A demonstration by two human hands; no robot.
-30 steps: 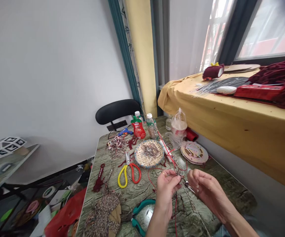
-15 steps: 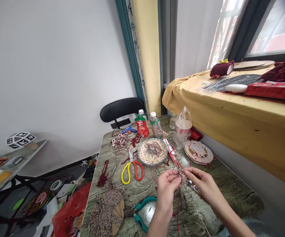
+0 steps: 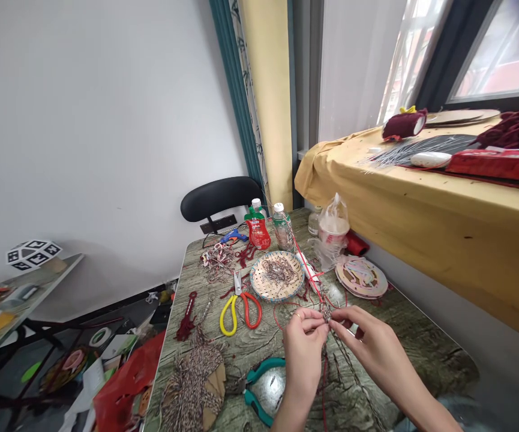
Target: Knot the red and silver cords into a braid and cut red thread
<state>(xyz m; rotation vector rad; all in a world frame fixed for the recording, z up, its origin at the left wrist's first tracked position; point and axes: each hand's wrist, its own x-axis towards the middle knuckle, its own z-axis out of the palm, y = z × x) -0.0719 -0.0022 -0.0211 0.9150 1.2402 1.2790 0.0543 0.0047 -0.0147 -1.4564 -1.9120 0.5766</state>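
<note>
My left hand (image 3: 305, 342) and my right hand (image 3: 367, 336) meet over the right half of the table. Both pinch a small knotted part of a speckled brown-and-white cord (image 3: 326, 313). A red cord (image 3: 303, 258) stretches from the knot up towards the bottle at the back, and another red end hangs below. Loose speckled strands trail down past my right wrist. Left of my hands lie scissors (image 3: 252, 311) with one yellow and one red handle. Teal-handled pliers (image 3: 252, 401) rest by my left wrist. A card wound with speckled cord (image 3: 196, 384) lies at the front left.
A woven plate (image 3: 259, 291) of cord scraps sits mid-table. Behind it stand a red pouch (image 3: 258, 231), a bottle (image 3: 281, 228) and a blue glue gun (image 3: 234, 236). A bagged cup (image 3: 333, 225) and round discs (image 3: 362, 277) are at right, below a yellow-covered ledge (image 3: 376, 192).
My right hand's fingers have shifted slightly, with the thumb now lower against the knot. My left hand stays almost in place, still pinching the cord.
</note>
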